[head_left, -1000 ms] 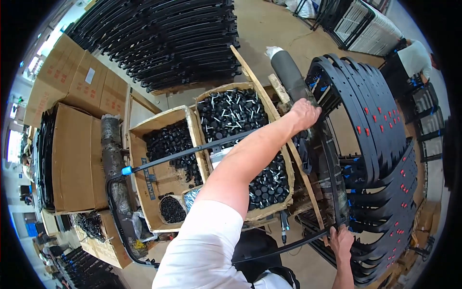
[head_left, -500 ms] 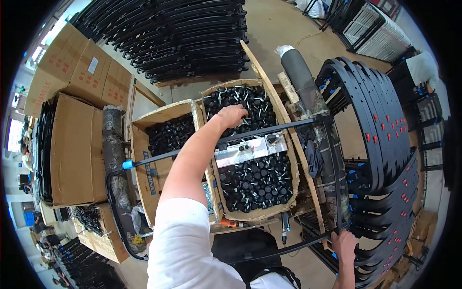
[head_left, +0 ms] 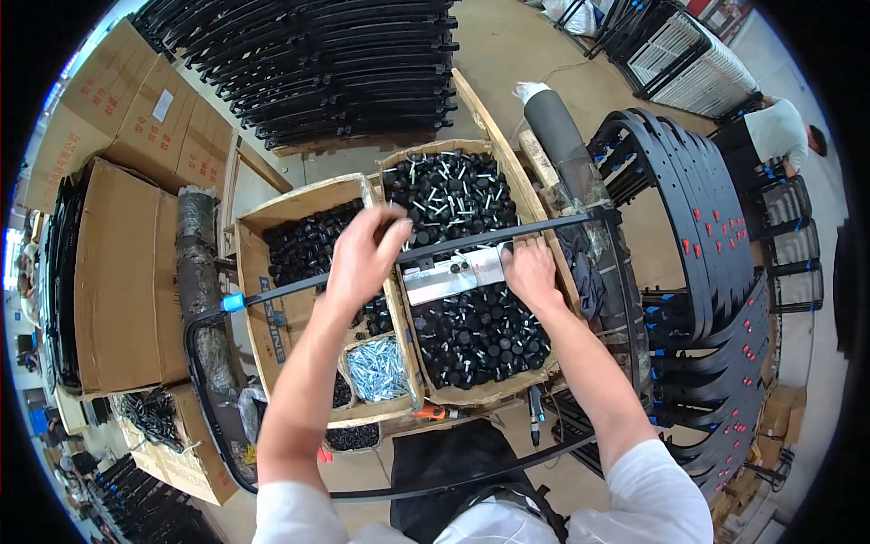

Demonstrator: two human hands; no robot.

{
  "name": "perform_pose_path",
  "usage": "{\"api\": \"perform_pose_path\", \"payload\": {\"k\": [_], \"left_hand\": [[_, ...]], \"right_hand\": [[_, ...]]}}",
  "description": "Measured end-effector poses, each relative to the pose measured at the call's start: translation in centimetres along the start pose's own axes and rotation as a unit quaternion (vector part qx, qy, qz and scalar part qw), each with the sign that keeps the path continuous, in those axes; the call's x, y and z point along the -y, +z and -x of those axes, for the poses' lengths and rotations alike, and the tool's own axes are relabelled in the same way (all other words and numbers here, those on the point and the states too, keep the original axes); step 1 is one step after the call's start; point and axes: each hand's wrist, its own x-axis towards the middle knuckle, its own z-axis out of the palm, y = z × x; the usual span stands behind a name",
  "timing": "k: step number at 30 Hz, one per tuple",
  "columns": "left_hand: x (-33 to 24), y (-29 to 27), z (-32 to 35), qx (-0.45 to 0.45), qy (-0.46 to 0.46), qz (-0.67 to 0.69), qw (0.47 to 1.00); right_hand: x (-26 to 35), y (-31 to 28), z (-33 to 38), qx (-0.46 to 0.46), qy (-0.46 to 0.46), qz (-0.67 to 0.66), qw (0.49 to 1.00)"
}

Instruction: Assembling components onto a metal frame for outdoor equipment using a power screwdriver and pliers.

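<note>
My left hand [head_left: 361,257], smeared by motion, is over the left end of a black tube frame [head_left: 453,245], above the wall between two cartons. Its fingers are curled toward the thumb; whether anything is in them I cannot tell. My right hand [head_left: 533,270] is at the frame's bar, over the right end of a silver metal plate [head_left: 453,279], fingers bent down; what they grip is hidden. Small black knobs stand on the plate's middle. Black knobs with bolts [head_left: 453,195] fill the carton under and beyond the plate, and more [head_left: 485,340] lie on the near side.
A left carton [head_left: 249,245] holds black parts, with silver screws [head_left: 379,370] in a box near its front. Cordless drivers [head_left: 536,417] hang at the front edge. Curved black panels [head_left: 675,218] are stacked at right, black frames [head_left: 317,68] behind. A person [head_left: 775,131] is at far right.
My left hand has come out of the knobs, moving left and nearer. My right hand has left the frame's near right corner and moved up to the plate's right end.
</note>
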Motion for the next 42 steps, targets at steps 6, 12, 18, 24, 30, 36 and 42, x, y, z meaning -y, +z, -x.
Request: {"api": "perform_pose_path", "payload": {"k": [6, 12, 18, 24, 30, 36, 42], "left_hand": [[0.7, -1.9, 15.1, -0.018, -0.1, 0.056, 0.993], [1.1, -0.5, 24.6, 0.025, -0.141, 0.084, 0.986], [-0.4, -0.7, 27.2, 0.059, -0.111, 0.105, 0.986], [-0.7, -1.2, 29.1, 0.081, -0.12, 0.098, 0.985], [0.0, -1.6, 31.0, 0.112, -0.094, 0.132, 0.98], [-0.2, -3.6, 32.7, 0.181, -0.194, 0.15, 0.952], [1.2, -5.4, 35.1, 0.122, -0.048, 0.134, 0.982]], "right_hand": [[0.2, 5.5, -4.0, -0.087, 0.068, 0.077, 0.991], [-0.6, 6.5, -4.8, -0.057, 0.081, 0.118, 0.988], [-0.3, 5.5, -5.1, -0.042, 0.132, 0.084, 0.987], [1.6, 5.1, -0.7, -0.154, 0.082, 0.022, 0.984], [5.2, 0.3, 6.4, -0.087, 0.085, -0.207, 0.971], [15.8, -8.5, 2.3, 0.046, -0.059, -0.315, 0.946], [19.3, -7.5, -2.6, 0.148, -0.16, -0.168, 0.961]]}}
